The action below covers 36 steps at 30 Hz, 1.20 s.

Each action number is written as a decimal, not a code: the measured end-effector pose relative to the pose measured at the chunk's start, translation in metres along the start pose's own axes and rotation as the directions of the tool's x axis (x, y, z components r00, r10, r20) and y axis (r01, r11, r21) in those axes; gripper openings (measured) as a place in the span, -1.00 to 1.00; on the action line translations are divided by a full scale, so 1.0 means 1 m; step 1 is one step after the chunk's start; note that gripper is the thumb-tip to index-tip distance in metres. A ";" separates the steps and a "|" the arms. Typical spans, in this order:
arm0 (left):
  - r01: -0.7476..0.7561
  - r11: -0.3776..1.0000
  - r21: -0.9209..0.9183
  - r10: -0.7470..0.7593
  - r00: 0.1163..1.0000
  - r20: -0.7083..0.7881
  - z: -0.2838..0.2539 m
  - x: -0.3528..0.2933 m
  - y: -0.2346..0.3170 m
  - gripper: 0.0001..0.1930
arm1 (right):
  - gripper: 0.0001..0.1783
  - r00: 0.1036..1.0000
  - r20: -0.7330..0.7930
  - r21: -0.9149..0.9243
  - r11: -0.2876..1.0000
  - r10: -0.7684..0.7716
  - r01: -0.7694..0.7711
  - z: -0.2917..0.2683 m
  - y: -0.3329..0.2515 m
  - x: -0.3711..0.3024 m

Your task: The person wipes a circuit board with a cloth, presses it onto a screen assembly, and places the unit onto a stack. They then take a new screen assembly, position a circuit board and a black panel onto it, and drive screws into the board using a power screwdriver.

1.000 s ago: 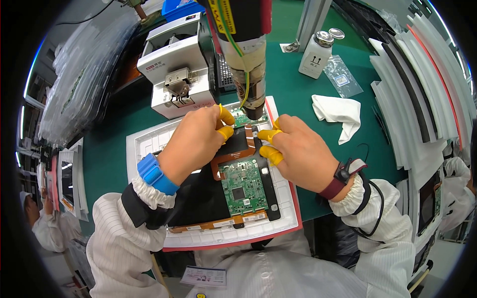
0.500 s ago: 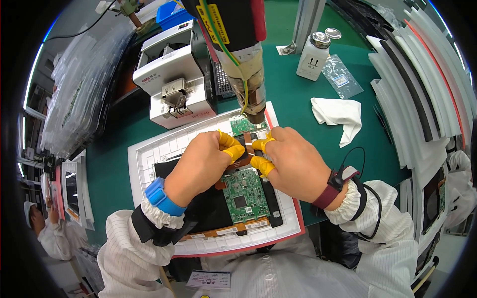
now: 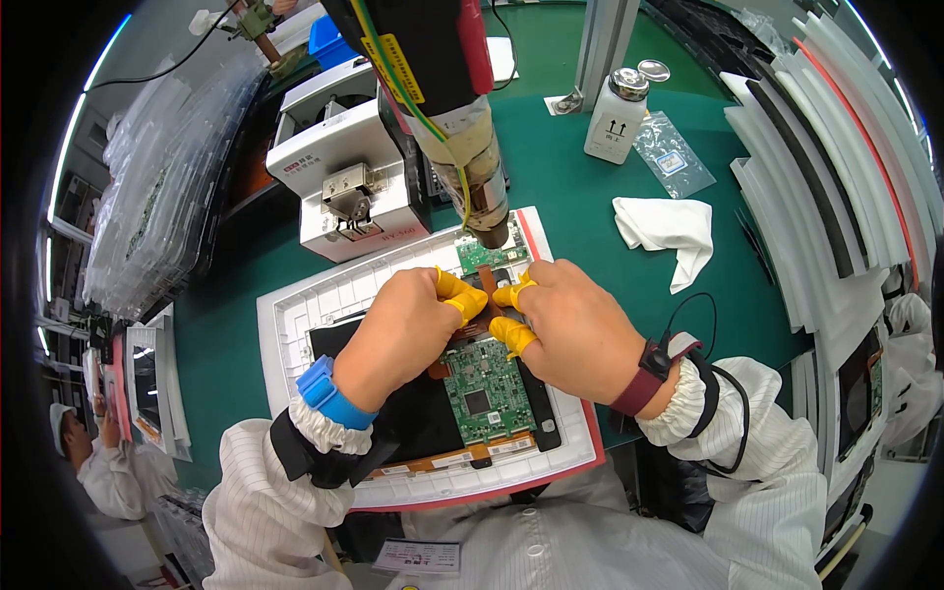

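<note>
Tabletop (image 3: 221, 393): green, beneath a white frame (image 3: 279, 334)
Brown ribbon cable (image 3: 486, 279): between small far board (image 3: 476, 259) and larger near board (image 3: 490, 376)
Handling: probably light, bendy, easily creased; best taken lightly by side edges
Left hand (image 3: 398, 329): fingers (image 3: 454, 287) narrow, at the ribbon cable; cannot tell any grip
Right hand (image 3: 578, 320): fingers (image 3: 512, 335) narrow, opposite; likewise cannot tell

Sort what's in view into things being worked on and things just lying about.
Being worked on:
brown ribbon, between left hand and right hand
large green circuit board
small green circuit board
white frame beneath

Lying about, untouched:
white cloth
white bottle
clear bag
</note>
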<state>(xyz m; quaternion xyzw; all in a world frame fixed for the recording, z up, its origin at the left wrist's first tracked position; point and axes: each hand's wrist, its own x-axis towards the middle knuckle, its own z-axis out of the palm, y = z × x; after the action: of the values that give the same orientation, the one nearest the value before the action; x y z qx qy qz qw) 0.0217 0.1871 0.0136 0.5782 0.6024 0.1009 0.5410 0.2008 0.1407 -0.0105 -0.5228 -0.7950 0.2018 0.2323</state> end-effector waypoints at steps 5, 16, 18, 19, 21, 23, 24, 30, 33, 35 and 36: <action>-0.017 0.999 0.029 0.018 0.999 -0.035 -0.001 0.002 0.000 -0.80 | -0.82 1.000 0.012 -0.002 1.000 0.011 -0.011 -0.002 -0.001 0.001; -0.153 0.914 0.376 0.168 0.986 -0.006 0.000 -0.003 -0.007 -0.87 | -0.77 1.000 0.006 -0.026 1.000 -0.005 0.005 0.001 0.003 0.002; -0.197 0.903 0.382 0.211 0.978 0.005 -0.001 -0.004 -0.010 -0.87 | -0.77 1.000 -0.005 -0.041 0.999 -0.023 0.023 0.004 0.004 0.000; -0.241 0.891 0.386 0.254 0.967 0.018 -0.001 -0.004 -0.011 -0.88 | -0.78 0.997 -0.008 -0.103 0.992 -0.078 0.077 0.006 0.005 -0.001; -0.298 0.850 0.435 0.317 0.948 0.030 -0.002 -0.002 -0.016 -0.88 | -0.79 0.991 -0.009 -0.167 0.977 -0.133 0.130 0.006 0.006 -0.003; -0.348 0.804 0.483 0.375 0.926 0.043 -0.003 -0.002 -0.018 -0.88 | -0.81 0.980 0.000 -0.214 0.958 -0.197 0.192 0.006 0.006 -0.003; -0.334 0.824 0.458 0.351 0.935 0.050 -0.004 -0.002 -0.018 -0.88 | -0.81 0.980 0.000 -0.214 0.958 -0.198 0.193 0.005 0.007 -0.003; -0.245 0.885 0.395 0.249 0.968 0.043 -0.004 -0.010 -0.004 -0.85 | -0.80 0.977 0.013 -0.226 0.951 -0.213 0.210 0.004 0.008 -0.001; -0.245 0.921 0.304 0.248 0.968 0.028 -0.003 -0.009 -0.010 -0.82 | -0.79 0.971 -0.040 -0.217 0.950 -0.237 0.223 0.006 0.008 -0.002; -0.286 0.926 0.245 0.291 0.957 0.015 -0.004 -0.007 -0.014 -0.80 | -0.78 0.969 -0.026 -0.231 0.945 -0.245 0.232 0.005 0.009 -0.002; -0.276 0.918 0.284 0.283 0.959 0.016 -0.004 -0.007 -0.015 -0.79 | -0.78 0.969 -0.026 -0.231 0.945 -0.245 0.232 0.006 0.009 -0.002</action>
<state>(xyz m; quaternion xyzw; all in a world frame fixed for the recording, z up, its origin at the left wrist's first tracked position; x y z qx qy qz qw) 0.0083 0.1787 0.0081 0.7283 0.5287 0.0971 0.4249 0.2047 0.1418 -0.0209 -0.4511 -0.8635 0.0661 0.2155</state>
